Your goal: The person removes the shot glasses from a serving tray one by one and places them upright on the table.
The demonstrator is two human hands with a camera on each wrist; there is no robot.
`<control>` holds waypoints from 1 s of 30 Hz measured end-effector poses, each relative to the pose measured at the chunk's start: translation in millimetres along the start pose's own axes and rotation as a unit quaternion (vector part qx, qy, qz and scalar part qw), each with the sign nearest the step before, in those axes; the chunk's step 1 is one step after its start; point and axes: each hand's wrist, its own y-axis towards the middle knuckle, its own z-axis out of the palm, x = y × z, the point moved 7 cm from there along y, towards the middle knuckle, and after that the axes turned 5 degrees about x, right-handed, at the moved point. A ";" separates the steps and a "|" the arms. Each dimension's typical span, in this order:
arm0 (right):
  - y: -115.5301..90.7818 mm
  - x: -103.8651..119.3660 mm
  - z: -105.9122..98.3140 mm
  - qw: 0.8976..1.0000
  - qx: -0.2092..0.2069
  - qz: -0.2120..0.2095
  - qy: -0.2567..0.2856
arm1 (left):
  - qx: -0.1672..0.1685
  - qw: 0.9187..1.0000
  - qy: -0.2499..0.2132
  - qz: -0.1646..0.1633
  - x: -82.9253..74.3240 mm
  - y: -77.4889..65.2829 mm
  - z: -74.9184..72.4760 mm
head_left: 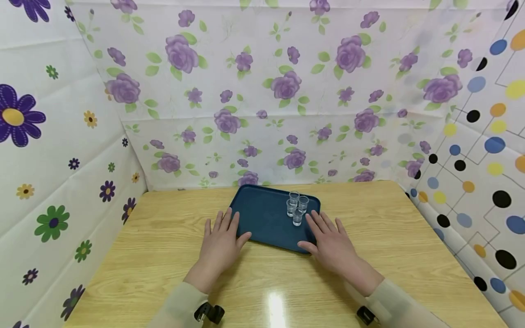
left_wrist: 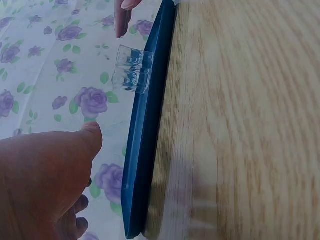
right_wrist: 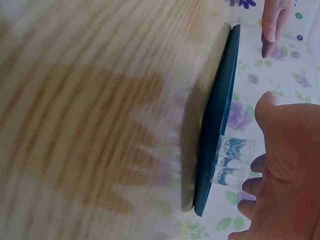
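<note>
although both hands are at the tray, neither holds anything. the left hand is over its left end, the right hand over its right, each palm down with fingers straight and spread; in the wrist views both appear raised off the rim. the tray lies flat and slightly askew on the wooden table, its far side near the flowered cloth. four small clear cups stand upright in a close group at its right end.

assessment: the tray looks stiff and light, probably plastic, with a low raised rim. best hold — one hand at each short end, fingers under the rim, kept level. the right end should weigh more. the cups look smooth and possibly breakable — any tilt could slide or topple them.
</note>
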 end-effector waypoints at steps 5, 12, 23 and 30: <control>2.2 -3.5 2.1 1.000 0.009 0.008 0.004 | -0.007 1.000 0.001 -0.006 3.5 4.7 1.1; 4.0 -10.3 7.5 1.000 0.002 0.005 0.010 | 0.000 1.000 0.001 -0.018 8.5 11.1 5.5; 9.3 -12.5 10.6 0.999 0.038 0.018 0.006 | 0.024 0.999 -0.002 -0.034 14.5 20.7 8.0; 14.3 -17.8 19.9 0.999 0.037 0.022 -0.002 | 0.026 0.999 -0.006 -0.038 15.5 27.5 10.0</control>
